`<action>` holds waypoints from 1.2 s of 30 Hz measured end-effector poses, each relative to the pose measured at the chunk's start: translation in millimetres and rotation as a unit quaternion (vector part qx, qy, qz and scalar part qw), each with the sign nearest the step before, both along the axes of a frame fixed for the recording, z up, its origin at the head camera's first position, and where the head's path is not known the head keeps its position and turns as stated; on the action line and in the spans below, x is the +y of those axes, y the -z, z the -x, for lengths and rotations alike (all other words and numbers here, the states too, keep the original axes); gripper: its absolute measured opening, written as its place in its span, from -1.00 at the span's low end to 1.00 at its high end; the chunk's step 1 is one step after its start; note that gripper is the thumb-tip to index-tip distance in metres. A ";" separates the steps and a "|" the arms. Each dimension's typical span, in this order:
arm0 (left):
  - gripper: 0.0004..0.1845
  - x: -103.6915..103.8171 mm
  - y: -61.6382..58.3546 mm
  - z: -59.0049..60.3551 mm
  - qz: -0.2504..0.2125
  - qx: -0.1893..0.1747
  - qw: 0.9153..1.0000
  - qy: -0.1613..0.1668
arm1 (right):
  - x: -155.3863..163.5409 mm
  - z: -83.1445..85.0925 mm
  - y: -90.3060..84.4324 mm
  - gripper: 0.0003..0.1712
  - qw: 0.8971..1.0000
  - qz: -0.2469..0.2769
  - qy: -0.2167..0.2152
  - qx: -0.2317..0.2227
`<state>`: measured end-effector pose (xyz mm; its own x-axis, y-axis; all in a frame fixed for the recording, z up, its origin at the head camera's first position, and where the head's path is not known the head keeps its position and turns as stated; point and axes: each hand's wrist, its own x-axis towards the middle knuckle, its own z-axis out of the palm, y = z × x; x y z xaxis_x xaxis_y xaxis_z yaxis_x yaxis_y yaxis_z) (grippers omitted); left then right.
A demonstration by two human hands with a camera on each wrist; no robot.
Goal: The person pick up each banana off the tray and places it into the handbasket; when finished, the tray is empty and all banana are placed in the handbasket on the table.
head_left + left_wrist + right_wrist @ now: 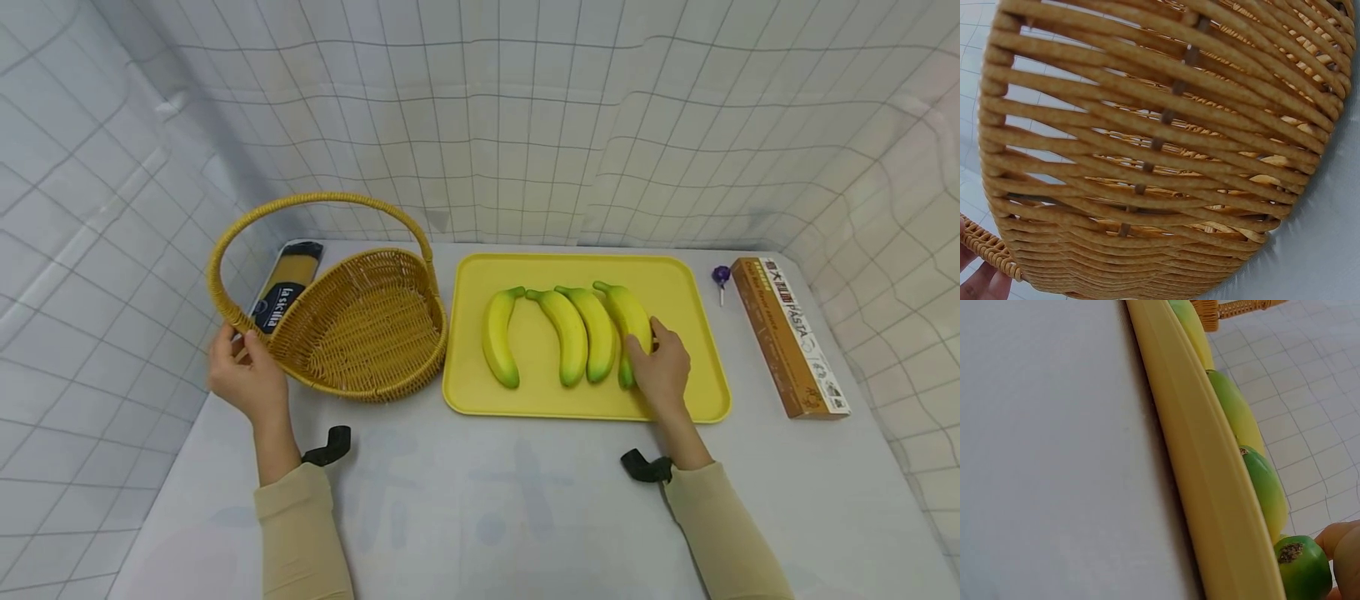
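Observation:
With fingers and thumb, my left hand [251, 375] pinches the left foot of the arched handle [322, 198] on a woven wicker basket [375, 333]. The basket leans up on its left side, and its inside shows bare weave. Its slatted wall [1147, 125] fills the left wrist view. Over on the yellow tray [525, 404], my right hand [663, 367] grips the rightmost yellow-green banana [628, 312] from its right side. Several bananas lie in a row there, the leftmost banana [498, 337] a little apart. The right wrist view catches the held banana's green tip [1304, 569] beside the tray rim [1197, 456].
Behind the basket lies a dark-labelled pasta packet [288, 287], partly hidden. Right of the tray are a purple lollipop [722, 275] and a brown-and-white pasta box [791, 337]. Gridded white cloth [480, 125] hangs at the back and sides of the white table [480, 508].

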<state>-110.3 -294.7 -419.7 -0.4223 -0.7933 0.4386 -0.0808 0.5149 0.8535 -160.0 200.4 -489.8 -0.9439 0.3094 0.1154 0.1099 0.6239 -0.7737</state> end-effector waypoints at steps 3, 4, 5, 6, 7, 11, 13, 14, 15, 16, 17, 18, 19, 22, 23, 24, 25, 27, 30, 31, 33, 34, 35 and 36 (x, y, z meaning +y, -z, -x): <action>-0.70 -0.6 0.3 0.2 0.000 0.000 1.000 0.003 | -0.6 -1.3 -3.2 -0.34 1.000 0.006 0.002 0.005; -0.70 -0.8 0.5 0.2 0.000 0.000 1.000 0.003 | -0.8 -1.7 -4.4 -0.34 1.000 0.008 0.002 0.007; -0.70 -1.0 0.8 0.0 -0.001 0.000 1.000 0.003 | -1.0 -2.4 -5.9 -0.34 1.000 0.009 0.001 0.007; -0.70 -1.1 1.1 -0.1 -0.001 0.000 1.000 0.003 | -1.2 -3.2 -7.5 -0.34 1.000 0.009 -0.001 0.007; -0.71 -1.3 1.4 -0.3 0.000 0.000 1.000 0.002 | -1.4 -4.2 -9.3 -0.34 1.000 0.009 -0.003 0.008; -0.70 -1.8 2.3 -1.1 -0.002 0.000 1.000 0.005 | -2.2 -8.1 -16.9 -0.35 1.000 0.013 -0.009 0.019; -0.70 -1.5 2.2 -1.5 -0.002 0.000 1.000 0.006 | -2.9 -9.7 -20.4 -0.37 0.999 0.012 -0.013 0.033; -0.70 -1.4 2.1 -1.7 -0.003 0.000 1.000 0.008 | -3.5 -10.4 -22.1 -0.37 0.999 0.010 -0.016 0.040; -0.69 -1.2 2.1 -1.9 -0.003 -0.001 1.000 0.008 | -4.4 -11.0 -23.8 -0.38 0.999 0.008 -0.020 0.049; -0.69 -1.0 1.9 -2.1 -0.004 -0.001 1.000 0.009 | -5.8 -11.6 -25.8 -0.38 0.998 0.004 -0.025 0.058; -0.69 -1.0 1.8 -2.3 -0.004 -0.001 1.000 0.009 | -7.4 -12.5 -28.1 -0.39 0.998 0.000 -0.030 0.063; -0.69 -1.1 1.8 -2.5 -0.004 -0.001 1.000 0.008 | -9.1 -13.6 -30.5 -0.39 0.997 -0.004 -0.036 0.069; -0.69 -1.2 1.8 -2.7 -0.004 -0.001 1.000 0.008 | -11.2 -14.7 -33.1 -0.39 0.996 -0.006 -0.042 0.073; -0.69 -1.8 2.1 -3.1 -0.005 -0.002 1.000 0.005 | -18.6 -17.8 -40.5 -0.39 0.995 -0.012 -0.062 0.083; -0.69 -2.0 2.2 -3.0 -0.004 -0.001 1.000 0.004 | -21.2 -18.7 -43.0 -0.39 0.994 -0.012 -0.069 0.087; -0.69 -2.0 2.3 -2.9 -0.004 -0.001 1.000 0.004 | -24.1 -19.4 -45.6 -0.39 0.993 -0.012 -0.075 0.090; -0.70 -2.1 2.4 -2.8 -0.005 -0.001 1.000 0.004 | -27.3 -20.0 -48.0 -0.39 0.992 -0.012 -0.082 0.092; -0.70 -2.2 2.5 -2.5 -0.005 0.001 1.000 0.004 | -33.9 -21.3 -52.8 -0.39 0.990 -0.012 -0.097 0.099; -0.70 -2.0 2.2 -2.0 -0.004 0.002 1.000 0.005 | -45.1 -22.5 -58.4 -0.38 0.987 -0.014 -0.119 0.106; -0.70 -1.9 2.0 -1.9 -0.003 0.002 1.000 0.006 | -49.0 -22.7 -60.0 -0.39 0.986 -0.014 -0.125 0.108; -0.70 -1.7 1.4 -1.6 -0.001 0.000 1.000 0.007 | -57.2 -22.6 -62.8 -0.39 0.984 -0.017 -0.138 0.111; -0.70 -1.5 1.0 -1.4 0.001 0.000 1.000 0.008 | -61.6 -22.4 -64.4 -0.39 0.983 -0.018 -0.144 0.112; -0.70 -1.5 0.7 -1.3 0.001 -0.001 1.000 0.008 | -66.2 -22.1 -66.3 -0.39 0.982 -0.016 -0.150 0.112; -0.70 -1.3 0.3 -1.2 0.002 -0.001 1.000 0.008 | -71.2 -21.8 -68.6 -0.39 0.981 -0.014 -0.156 0.111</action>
